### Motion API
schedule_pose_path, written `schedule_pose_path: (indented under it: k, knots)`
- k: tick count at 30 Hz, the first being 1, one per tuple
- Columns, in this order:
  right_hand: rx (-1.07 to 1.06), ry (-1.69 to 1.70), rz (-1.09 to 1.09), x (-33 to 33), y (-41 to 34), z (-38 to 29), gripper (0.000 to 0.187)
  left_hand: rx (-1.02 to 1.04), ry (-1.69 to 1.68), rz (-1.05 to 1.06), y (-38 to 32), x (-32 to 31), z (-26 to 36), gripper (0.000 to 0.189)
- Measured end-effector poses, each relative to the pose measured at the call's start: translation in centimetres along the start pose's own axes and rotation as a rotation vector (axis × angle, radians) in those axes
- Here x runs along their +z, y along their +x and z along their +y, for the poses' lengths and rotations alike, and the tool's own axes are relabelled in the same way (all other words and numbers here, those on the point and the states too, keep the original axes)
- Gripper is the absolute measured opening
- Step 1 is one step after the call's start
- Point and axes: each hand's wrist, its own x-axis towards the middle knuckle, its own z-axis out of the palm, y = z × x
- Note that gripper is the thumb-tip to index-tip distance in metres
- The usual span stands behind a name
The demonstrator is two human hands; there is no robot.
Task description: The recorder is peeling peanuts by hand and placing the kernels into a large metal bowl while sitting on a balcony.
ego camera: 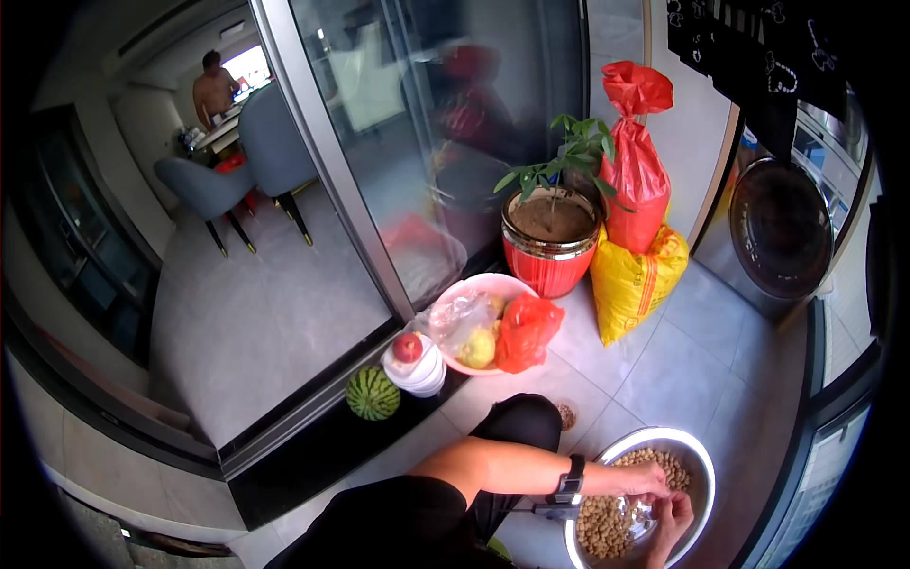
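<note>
A wide metal basin [700, 462] stands on the tiled floor at the lower right, with many small light-brown pieces [604, 523], which look like unshelled peanuts, in two heaps inside it. Bare shiny metal shows between the heaps. My left hand [648, 481], with a black band on its wrist, reaches in over the upper heap. Close against its fingertips is my right hand [672, 519], coming from the basin's lower edge. The fingers of both hands are bent together, and whether a small piece is pinched between them is too small to tell.
A small dish of reddish bits [566, 417] sits beside my knee. Farther off are a pink basin of fruit [441, 313], stacked white containers [419, 370], a watermelon [373, 393], a potted plant [551, 263], and red and yellow bags [633, 284]. A person stands in the room beyond the sliding door.
</note>
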Motion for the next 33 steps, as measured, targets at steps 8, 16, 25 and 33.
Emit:
schedule_pose_path:
  k: [8,16,25,33]
  knots:
    - [0.282,0.253,0.139,0.2,-1.2,-2.3,0.013,-0.016,-0.079,-0.029,0.3,-0.1,-0.3,0.013]
    - [0.199,0.060,0.203,-3.2,0.5,-3.2,0.018,-0.139,-0.289,0.053,1.8,-2.9,2.5,0.015]
    - [0.482,0.509,0.135,-4.1,-1.0,0.1,0.010,-0.169,-0.093,-0.008,2.0,-1.3,1.3,0.017]
    - [0.531,0.476,0.072,-3.5,-0.4,0.9,0.011,-0.158,-0.188,0.029,2.4,-1.7,1.1,0.013]
